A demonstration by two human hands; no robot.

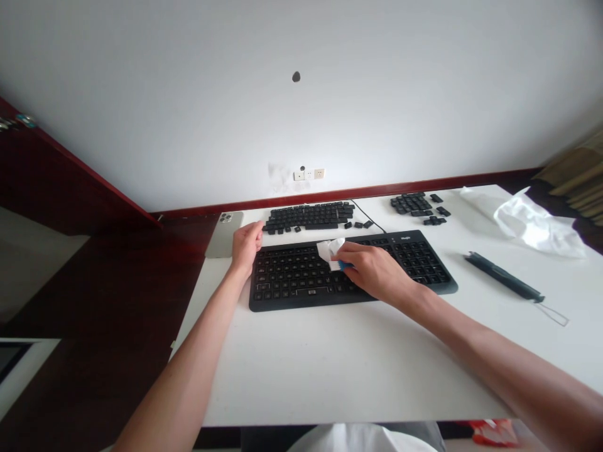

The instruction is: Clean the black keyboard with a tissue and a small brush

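Note:
A black keyboard (pixel 292 282) lies across the white table (pixel 330 364). My left hand (pixel 245 247) grips the keyboard's top left corner, fingers curled over its edge. My right hand (pixel 372 271) rests on the middle of the keyboard, closed round a small blue-and-white tool (pixel 338 265) with a white tissue (pixel 330 248) bunched at its tip against the keys.
Rows of loose black keycaps (pixel 308 216) lie behind the keyboard, with another group (pixel 417 206) to the right. A phone (pixel 224 233) lies at the table's left corner. A black keycap puller (pixel 506 284) and a crumpled plastic bag (pixel 532 223) sit on the right.

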